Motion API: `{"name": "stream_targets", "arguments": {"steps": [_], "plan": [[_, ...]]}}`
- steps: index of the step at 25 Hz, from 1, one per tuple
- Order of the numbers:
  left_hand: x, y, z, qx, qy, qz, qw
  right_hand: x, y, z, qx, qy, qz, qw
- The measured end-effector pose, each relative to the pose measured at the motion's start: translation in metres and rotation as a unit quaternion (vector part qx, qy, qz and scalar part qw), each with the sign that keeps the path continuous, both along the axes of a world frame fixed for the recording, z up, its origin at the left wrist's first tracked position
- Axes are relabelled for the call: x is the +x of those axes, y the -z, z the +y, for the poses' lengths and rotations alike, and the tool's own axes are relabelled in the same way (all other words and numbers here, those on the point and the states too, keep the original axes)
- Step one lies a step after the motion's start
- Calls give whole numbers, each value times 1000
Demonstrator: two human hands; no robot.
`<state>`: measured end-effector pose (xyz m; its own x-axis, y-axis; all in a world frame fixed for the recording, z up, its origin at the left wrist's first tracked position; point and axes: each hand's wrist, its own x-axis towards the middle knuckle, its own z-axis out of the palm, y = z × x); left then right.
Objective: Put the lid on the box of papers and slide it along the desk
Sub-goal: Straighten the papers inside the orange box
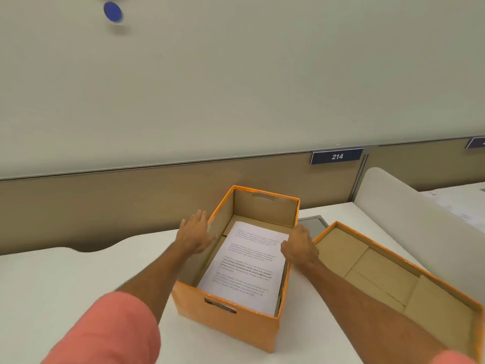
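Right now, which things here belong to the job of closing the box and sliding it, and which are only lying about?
For the job:
- box, open
- papers inside it
- lid, upside down to its right
- desk
- left hand and right hand, at the box sides

Lying about:
- sign 214
- blue disc
- sheets on the next desk

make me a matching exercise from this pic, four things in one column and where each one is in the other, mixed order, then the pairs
Things
1. papers
2. lid
3. left hand
4. number plate 214

Places
A. lying upside down on the desk, right of the box
B. on the partition behind the desk
C. inside the open box
D. against the outside of the box's left wall

Pairs: 1-C, 2-A, 3-D, 4-B
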<state>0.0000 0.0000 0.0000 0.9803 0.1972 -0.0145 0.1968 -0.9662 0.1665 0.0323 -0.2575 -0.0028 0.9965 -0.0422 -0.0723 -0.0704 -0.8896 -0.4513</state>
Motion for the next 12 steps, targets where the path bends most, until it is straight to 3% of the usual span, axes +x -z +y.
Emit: {"name": "stream_targets", "arguments": {"steps": [4, 12], "plan": [[18, 9, 3, -87, -68, 66, 992, 13, 13, 10, 37, 25, 35, 998], [-7, 13, 3, -229, -101, -16, 968, 4, 10, 10, 46, -7, 17, 999]]}}
